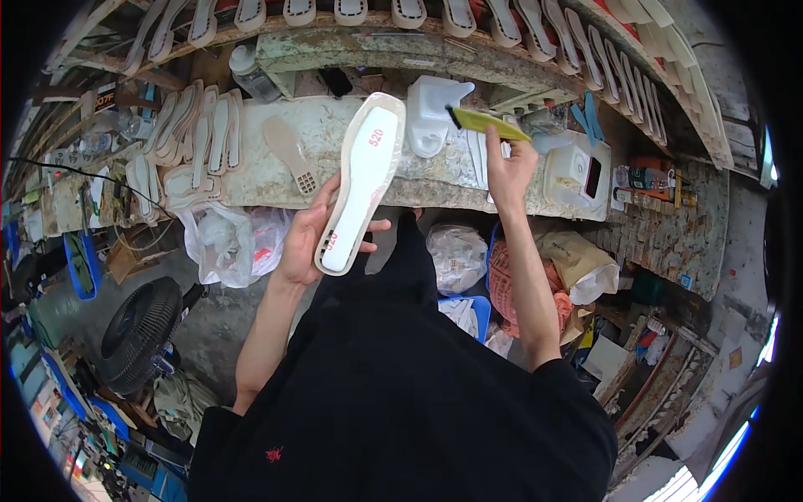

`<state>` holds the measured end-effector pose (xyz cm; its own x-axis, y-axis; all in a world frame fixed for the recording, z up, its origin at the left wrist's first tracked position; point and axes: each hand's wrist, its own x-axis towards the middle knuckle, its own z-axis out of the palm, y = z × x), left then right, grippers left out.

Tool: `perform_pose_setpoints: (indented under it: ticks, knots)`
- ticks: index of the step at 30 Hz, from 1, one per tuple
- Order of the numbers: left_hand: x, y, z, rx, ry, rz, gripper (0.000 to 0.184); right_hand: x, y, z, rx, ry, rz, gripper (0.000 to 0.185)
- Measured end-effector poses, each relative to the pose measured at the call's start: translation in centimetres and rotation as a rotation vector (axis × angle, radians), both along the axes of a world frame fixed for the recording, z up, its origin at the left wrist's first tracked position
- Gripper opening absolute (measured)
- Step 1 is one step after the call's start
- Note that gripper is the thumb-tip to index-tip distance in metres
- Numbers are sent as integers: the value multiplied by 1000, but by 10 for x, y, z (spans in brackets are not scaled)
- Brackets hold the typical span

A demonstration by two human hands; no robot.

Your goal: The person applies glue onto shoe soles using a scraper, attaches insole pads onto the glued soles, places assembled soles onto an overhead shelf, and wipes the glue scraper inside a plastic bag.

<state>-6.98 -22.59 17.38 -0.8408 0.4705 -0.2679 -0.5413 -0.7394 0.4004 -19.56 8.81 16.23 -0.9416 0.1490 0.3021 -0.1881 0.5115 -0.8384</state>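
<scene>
My left hand [308, 238] grips a shoe sole [361, 184] from beneath, around its heel end. The sole is cream-rimmed with a white inner face bearing red "520" prints, and its toe points up and away from me. In my right hand [512, 170] is a brush with a yellow-green handle [493, 124] and a dark tip, pinched between thumb and fingers. That tip is near a white plastic container [431, 113] on the bench, to the right of the sole. A loose beige sole piece [287, 151] lies on the bench left of the held sole.
Many soles [196, 138] are piled on the bench [251, 180] at left, and more line a curved shelf [351, 18] above. A white jug with a phone [577, 176] stands at right. Below are plastic bags [222, 243], a blue bin [477, 314] and a black fan [142, 335].
</scene>
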Motion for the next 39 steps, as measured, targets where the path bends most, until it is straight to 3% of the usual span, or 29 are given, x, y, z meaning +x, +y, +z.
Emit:
perform_pose_setpoints:
  ticks: [3, 7, 11, 15, 18, 19, 20, 22, 26, 33, 36, 38, 39]
  knots:
    - [7, -11, 1, -46, -10, 43, 79, 2, 18, -84, 240, -305, 80, 23]
    - [14, -20, 3, -94, 2, 100, 78, -6, 19, -185, 301, -153, 77, 24]
    - [15, -19, 8, -88, 12, 139, 81, -12, 11, -223, 525, -274, 72, 31]
    - [6, -1, 18, -73, 6, 155, 82, 12, 10, -177, 317, -287, -129, 45]
    - [-8, 35, 27, 10, 50, 149, 83, 74, 9, -111, -16, -359, -163, 33]
    - [-15, 52, 30, 68, 45, 146, 84, 104, 5, -95, -114, -283, -121, 37]
    - [-20, 71, 28, 131, 112, 140, 80, 131, -13, -47, -527, -376, -86, 50]
    - [-31, 111, 37, 159, 109, 128, 80, 171, -19, 5, -543, -250, 136, 84]
    - [-43, 198, 56, 214, 166, 86, 80, 195, -19, 54, -498, -53, -28, 118]
    - [-46, 328, 61, -4, 411, -54, 93, 165, 61, 57, -728, 110, -469, 105]
    - [-58, 383, 57, -69, 447, -173, 97, 158, 126, 47, -718, 182, -548, 96]
    - [-69, 419, 46, -101, 454, -229, 100, 151, 188, 41, -875, 227, -580, 92]
    - [-76, 432, 42, -174, 496, -291, 98, 147, 226, 30, -788, 246, -625, 87]
